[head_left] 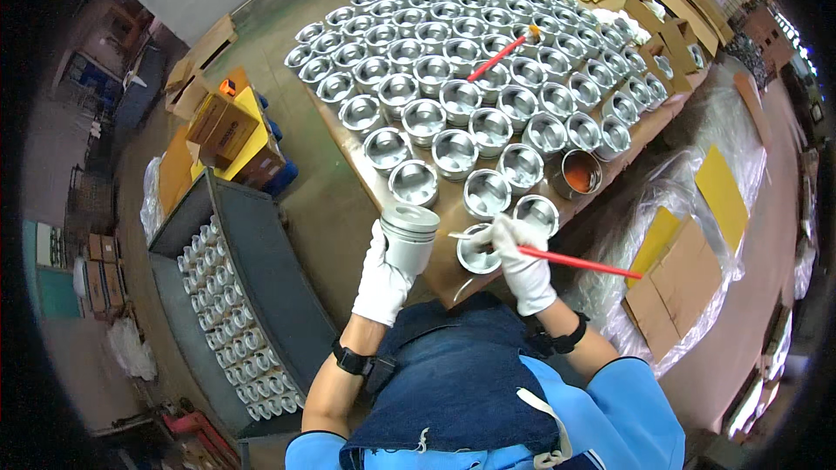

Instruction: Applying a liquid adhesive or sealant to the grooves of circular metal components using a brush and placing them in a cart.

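Note:
My left hand (pixel 383 283), in a white glove, is closed around a grey metal piston (pixel 409 231), its crown tilted up. My right hand (pixel 521 265), also gloved, grips a slim red-handled brush (pixel 582 260). Its red shaft sticks out to the right, and a pale narrow tip points left toward the held piston, apart from it. Just under the right hand, a piston (pixel 477 254) stands at the table's near corner. Several rows of upright pistons (pixel 455 153) cover the table. Another red brush (pixel 501 58) with an orange-yellow tip lies across them.
A can (pixel 578 176) with orange-red contents stands at the table's right edge. On the left, a dark metal bin (pixel 279 252) holds several pistons, with cardboard boxes (pixel 222 128) behind it. Clear plastic wrap and cardboard sheets (pixel 675 287) lie on the right.

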Motion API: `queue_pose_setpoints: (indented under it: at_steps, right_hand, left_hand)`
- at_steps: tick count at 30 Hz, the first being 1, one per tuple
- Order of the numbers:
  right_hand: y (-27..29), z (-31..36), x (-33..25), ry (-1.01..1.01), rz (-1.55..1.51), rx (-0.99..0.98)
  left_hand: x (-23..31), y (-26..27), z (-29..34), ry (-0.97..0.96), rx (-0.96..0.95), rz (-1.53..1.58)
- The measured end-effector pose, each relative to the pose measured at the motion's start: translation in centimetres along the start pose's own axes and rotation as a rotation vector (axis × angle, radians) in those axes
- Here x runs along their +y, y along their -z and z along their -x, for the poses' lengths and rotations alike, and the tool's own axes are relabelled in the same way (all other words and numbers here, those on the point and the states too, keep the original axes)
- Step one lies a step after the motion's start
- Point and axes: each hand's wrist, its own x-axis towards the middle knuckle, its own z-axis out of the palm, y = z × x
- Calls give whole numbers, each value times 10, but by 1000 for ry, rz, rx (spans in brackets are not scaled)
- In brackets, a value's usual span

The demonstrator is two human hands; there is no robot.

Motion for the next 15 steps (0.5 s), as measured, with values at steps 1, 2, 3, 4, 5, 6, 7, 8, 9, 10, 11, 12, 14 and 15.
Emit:
queue_pose_setpoints:
  at_steps: [1,2,3,4,5,6,7,8,9,10,11,12,14,15]
  right_hand:
    - [-11,0,7,32,-50,-24]
    - [-23,-3,8,105,-54,-34]
    - [-29,-4,7,65,-32,-68]
    - [-33,-5,15,15,-7,-45]
    - [-39,-8,18,-34,18,-22]
    - [-40,-6,18,-77,-30,-1]
    - [-41,-5,16,-120,-79,22]
    - [-42,-4,17,-156,-147,64]
    - [-41,-6,24,-158,-145,62]
    - [-37,-9,34,-244,-159,95]
    - [-35,-13,39,-330,-171,130]
    - [-36,-19,37,-270,-163,113]
    - [-40,-33,42,-332,-227,48]
    - [-39,-39,36,-355,-291,6]
  left_hand:
    - [0,-5,1,14,54,93]
    - [1,-6,4,27,110,188]
    - [1,-3,6,21,116,194]
    - [1,0,8,18,94,227]
    - [2,3,10,13,73,260]
    - [3,7,13,9,79,265]
    - [4,11,16,24,84,286]
    - [4,12,17,42,84,307]
    - [5,13,19,42,86,310]
    - [7,12,22,34,95,304]
    - [8,13,23,29,104,297]
    - [9,20,25,35,104,294]
    - [13,43,30,-76,-40,63]
    - [30,20,38,81,-87,15]
